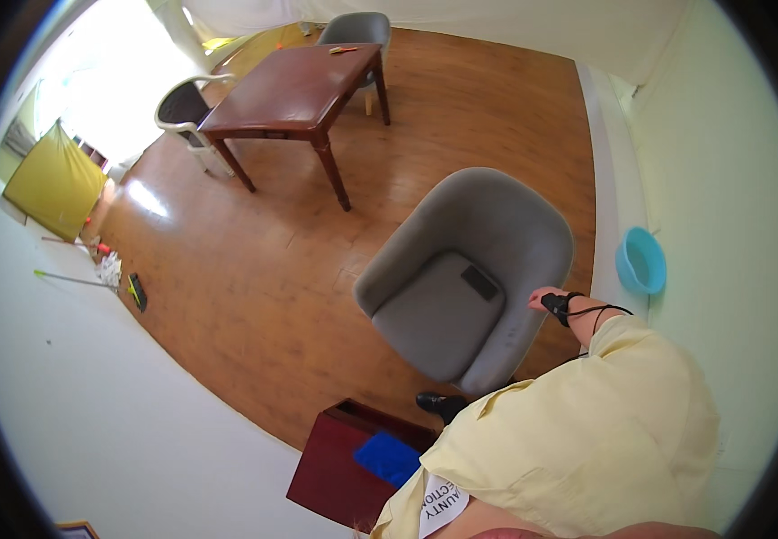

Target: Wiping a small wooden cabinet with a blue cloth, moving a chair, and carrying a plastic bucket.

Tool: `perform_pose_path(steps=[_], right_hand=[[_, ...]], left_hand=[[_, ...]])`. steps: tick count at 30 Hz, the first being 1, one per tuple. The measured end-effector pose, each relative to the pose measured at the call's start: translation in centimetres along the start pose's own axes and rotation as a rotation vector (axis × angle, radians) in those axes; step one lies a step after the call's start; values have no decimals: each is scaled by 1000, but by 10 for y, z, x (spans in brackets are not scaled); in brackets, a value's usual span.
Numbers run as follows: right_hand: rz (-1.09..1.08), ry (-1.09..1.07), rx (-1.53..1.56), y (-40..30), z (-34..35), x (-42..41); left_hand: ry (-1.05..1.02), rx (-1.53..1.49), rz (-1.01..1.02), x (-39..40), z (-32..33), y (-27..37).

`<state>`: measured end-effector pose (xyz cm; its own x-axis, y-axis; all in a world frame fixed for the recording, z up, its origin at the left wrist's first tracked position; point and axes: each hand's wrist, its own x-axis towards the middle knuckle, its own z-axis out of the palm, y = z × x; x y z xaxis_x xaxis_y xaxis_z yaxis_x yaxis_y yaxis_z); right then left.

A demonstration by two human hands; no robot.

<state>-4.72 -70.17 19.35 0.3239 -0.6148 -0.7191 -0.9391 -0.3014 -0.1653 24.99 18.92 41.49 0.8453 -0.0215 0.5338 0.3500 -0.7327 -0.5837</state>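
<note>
My right hand [541, 298], with a black device strapped at the wrist and a cable running from it, is curled over the armrest edge of a grey upholstered armchair [422, 320]. Some of its fingers are hard to make out. On the chair's seat, close to the backrest, lies a dark flat rectangular object [479, 283]. My left hand is out of view. Near the chair's front stands a dark red wooden cabinet [335, 458] with a blue cloth [389, 459] on it, partly hidden by my pale yellow shirt.
A light blue basin [641, 261] stands by the right wall. Farther off, a brush lies on a red-brown table [287, 84], with a white-framed chair [183, 111] and a grey chair [355, 28] beside it. A broom [136, 292] lies along the left wall. Wooden floor spreads between.
</note>
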Motion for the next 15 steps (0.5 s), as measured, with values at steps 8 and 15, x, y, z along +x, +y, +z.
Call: perform_pose_path(steps=[8,15], right_hand=[[222,177,131,87,-56,-18],[72,533,57,125,-130,80]], left_hand=[[-440,-560,-371,-32,15,195],[-721,-990,509,-121,-170,362]])
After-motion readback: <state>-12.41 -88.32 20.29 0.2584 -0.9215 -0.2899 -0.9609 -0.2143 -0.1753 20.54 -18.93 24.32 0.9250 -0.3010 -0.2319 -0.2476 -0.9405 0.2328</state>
